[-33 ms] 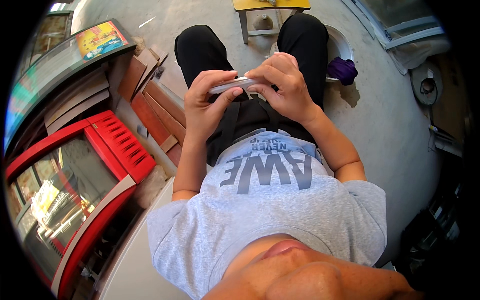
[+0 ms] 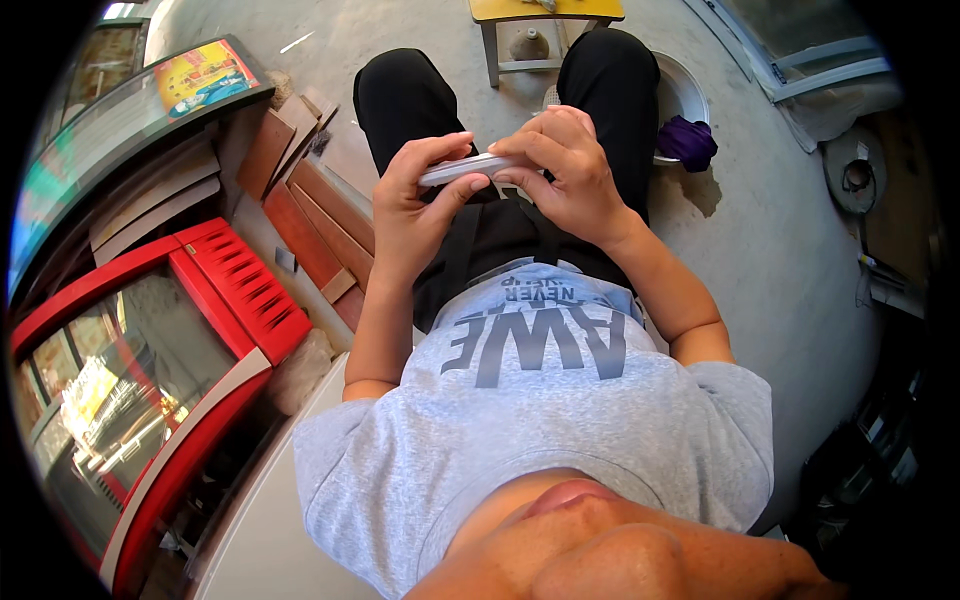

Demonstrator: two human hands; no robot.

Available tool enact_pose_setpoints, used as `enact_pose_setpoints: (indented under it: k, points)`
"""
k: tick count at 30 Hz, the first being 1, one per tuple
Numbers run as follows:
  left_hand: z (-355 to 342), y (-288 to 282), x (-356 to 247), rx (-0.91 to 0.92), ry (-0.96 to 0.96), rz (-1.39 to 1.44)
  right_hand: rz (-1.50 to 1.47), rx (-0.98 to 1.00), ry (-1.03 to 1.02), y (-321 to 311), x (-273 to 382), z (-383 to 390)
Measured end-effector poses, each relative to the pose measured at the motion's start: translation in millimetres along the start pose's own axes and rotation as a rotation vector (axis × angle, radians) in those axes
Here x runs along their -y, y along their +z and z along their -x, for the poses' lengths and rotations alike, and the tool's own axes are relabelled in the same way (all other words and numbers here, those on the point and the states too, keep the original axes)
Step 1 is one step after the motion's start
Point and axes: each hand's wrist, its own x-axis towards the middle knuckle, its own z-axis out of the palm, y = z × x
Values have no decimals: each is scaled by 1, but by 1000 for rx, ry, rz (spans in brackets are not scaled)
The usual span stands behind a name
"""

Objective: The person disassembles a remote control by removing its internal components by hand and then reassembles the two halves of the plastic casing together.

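Observation:
Above my lap, both hands hold a thin white slab (image 2: 462, 171), seen nearly edge-on, which looks like a phone. Its flat faces can hardly be made out from here. My left hand (image 2: 415, 190) is closed on its left end, thumb on the near side and fingers along the far side. At the other end, my right hand (image 2: 572, 175) grips it the same way, fingers bent over the top and thumb below. The fingers cover much of the right half. The slab is slightly tilted, its right end farther from me.
Left of me stand a red glass-fronted cabinet (image 2: 245, 290), wooden boards (image 2: 305, 235) and a glass-topped case (image 2: 150, 125). Ahead is a yellow-topped stool (image 2: 490, 10). By my right knee, a metal basin (image 2: 683, 85) has purple cloth (image 2: 687, 145) over its rim.

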Motion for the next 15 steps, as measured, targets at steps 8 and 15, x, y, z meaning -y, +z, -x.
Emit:
enact_pose_setpoints:
  k: [8,15]
  points:
    - [-6,-25,78,-241,-77,69,11,-46,27,87,-45,-9]
    - [-1,-31,94,-239,-69,107,-50,-10,199,108,-43,-3]
